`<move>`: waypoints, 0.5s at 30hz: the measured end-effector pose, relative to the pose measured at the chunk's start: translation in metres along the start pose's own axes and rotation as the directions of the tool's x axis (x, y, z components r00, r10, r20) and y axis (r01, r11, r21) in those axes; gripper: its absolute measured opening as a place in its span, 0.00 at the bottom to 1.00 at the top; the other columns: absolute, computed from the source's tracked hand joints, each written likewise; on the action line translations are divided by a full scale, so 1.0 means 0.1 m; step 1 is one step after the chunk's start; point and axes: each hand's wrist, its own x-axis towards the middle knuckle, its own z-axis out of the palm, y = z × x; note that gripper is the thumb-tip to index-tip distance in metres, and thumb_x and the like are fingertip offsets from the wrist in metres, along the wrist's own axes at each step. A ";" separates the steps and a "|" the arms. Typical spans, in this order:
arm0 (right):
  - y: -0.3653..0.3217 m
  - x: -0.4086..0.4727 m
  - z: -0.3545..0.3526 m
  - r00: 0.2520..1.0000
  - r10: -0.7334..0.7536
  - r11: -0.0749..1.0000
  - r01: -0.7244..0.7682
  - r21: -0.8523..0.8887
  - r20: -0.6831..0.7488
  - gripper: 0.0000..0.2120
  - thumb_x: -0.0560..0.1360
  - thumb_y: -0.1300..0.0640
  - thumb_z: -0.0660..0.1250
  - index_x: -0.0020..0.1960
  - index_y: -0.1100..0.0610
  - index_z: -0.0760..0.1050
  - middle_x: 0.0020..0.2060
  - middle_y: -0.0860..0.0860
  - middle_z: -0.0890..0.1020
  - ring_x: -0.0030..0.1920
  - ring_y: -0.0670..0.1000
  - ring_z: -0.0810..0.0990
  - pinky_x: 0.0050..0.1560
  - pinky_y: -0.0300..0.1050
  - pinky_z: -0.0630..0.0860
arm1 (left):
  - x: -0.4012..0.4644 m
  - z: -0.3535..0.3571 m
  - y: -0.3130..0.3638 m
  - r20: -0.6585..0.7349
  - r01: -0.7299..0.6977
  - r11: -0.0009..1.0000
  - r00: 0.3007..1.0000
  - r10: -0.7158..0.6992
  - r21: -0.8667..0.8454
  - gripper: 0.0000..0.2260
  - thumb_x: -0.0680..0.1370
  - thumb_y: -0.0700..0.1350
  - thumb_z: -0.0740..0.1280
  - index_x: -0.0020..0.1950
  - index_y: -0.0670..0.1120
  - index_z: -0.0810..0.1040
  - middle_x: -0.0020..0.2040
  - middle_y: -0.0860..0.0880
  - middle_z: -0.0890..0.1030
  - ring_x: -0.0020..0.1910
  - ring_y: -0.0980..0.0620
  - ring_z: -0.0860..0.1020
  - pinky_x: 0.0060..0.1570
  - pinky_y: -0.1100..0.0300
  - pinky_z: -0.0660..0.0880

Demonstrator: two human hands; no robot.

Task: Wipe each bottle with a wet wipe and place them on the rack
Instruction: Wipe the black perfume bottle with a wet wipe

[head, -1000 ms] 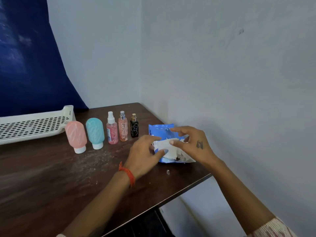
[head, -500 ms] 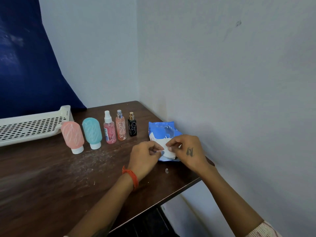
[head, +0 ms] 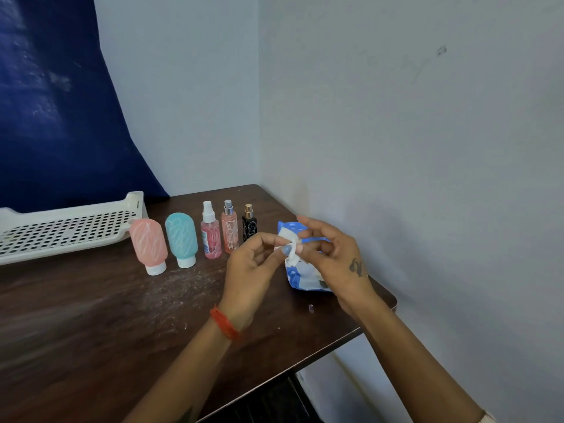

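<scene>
Several bottles stand in a row on the dark wooden table (head: pixel 91 315): a pink squeeze bottle (head: pixel 148 245), a teal squeeze bottle (head: pixel 182 239), a pink spray bottle (head: pixel 211 233), an orange spray bottle (head: pixel 229 228) and a small black perfume bottle (head: pixel 249 225). A blue wet-wipe pack (head: pixel 302 274) lies by the right wall. My left hand (head: pixel 254 267) and my right hand (head: pixel 334 257) both pinch a white wet wipe (head: pixel 291 248), held just above the pack. The white perforated rack (head: pixel 61 230) sits at the back left.
The table stands in a corner, with pale walls behind and to the right. Its front right edge (head: pixel 351 334) is near my right forearm. A dark blue cloth (head: pixel 61 117) hangs behind the rack. White dust specks lie on the table in front of the bottles.
Both hands have lifted from the pack, drawing a white wipe up out of it. The pack's top flap now stands raised behind my fingers.
</scene>
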 end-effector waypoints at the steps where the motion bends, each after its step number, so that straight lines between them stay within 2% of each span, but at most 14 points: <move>1: 0.01 -0.01 0.02 0.999 0.030 0.999 -0.031 0.018 0.026 0.19 0.71 0.65 0.70 0.57 0.46 0.76 0.50 0.48 0.81 0.42 0.43 0.80 0.44 0.34 0.75 | -0.01 -0.03 0.01 -0.024 -0.017 0.999 1.000 0.018 0.027 0.07 0.73 0.32 0.68 0.43 0.44 0.78 0.39 0.53 0.83 0.41 0.61 0.81 0.42 0.69 0.75; 3: 0.02 -0.04 0.08 0.996 0.047 0.999 -0.047 0.007 0.075 0.18 0.72 0.65 0.69 0.55 0.45 0.77 0.51 0.48 0.82 0.44 0.45 0.82 0.45 0.33 0.75 | -0.04 -0.09 0.01 -0.070 -0.049 0.994 0.996 0.055 0.096 0.10 0.72 0.32 0.69 0.45 0.47 0.77 0.42 0.50 0.83 0.41 0.60 0.81 0.42 0.69 0.76; 5: 0.02 -0.07 0.13 0.994 0.034 0.999 -0.032 -0.020 0.107 0.17 0.73 0.66 0.68 0.51 0.44 0.78 0.47 0.49 0.84 0.45 0.47 0.83 0.47 0.35 0.77 | -0.07 -0.15 0.00 -0.092 -0.060 0.986 0.993 0.074 0.153 0.13 0.72 0.33 0.71 0.48 0.50 0.75 0.42 0.49 0.83 0.41 0.59 0.82 0.41 0.69 0.76; 10: 0.03 -0.11 0.27 0.997 0.054 0.998 -0.056 0.038 0.061 0.13 0.72 0.68 0.68 0.49 0.52 0.81 0.44 0.53 0.84 0.43 0.51 0.84 0.44 0.44 0.81 | -0.13 -0.25 0.01 -0.120 -0.116 0.952 0.981 0.156 0.285 0.12 0.71 0.33 0.72 0.47 0.47 0.77 0.42 0.55 0.82 0.43 0.61 0.81 0.43 0.69 0.77; 12: 0.03 -0.12 0.32 0.995 0.089 0.993 -0.092 0.078 0.035 0.10 0.70 0.67 0.70 0.46 0.53 0.82 0.42 0.53 0.85 0.45 0.52 0.84 0.46 0.47 0.81 | -0.14 -0.27 -0.01 -0.114 -0.193 0.898 0.960 0.257 0.396 0.11 0.70 0.32 0.72 0.44 0.47 0.79 0.42 0.56 0.81 0.43 0.61 0.80 0.42 0.72 0.75; 15: 0.00 -0.12 0.37 0.979 0.192 0.952 -0.202 0.231 0.068 0.09 0.72 0.69 0.67 0.45 0.59 0.83 0.42 0.55 0.85 0.46 0.53 0.83 0.47 0.43 0.80 | -0.12 -0.32 -0.06 -0.092 -0.283 0.787 0.915 0.393 0.548 0.11 0.68 0.30 0.72 0.41 0.46 0.81 0.41 0.53 0.78 0.45 0.58 0.78 0.42 0.73 0.75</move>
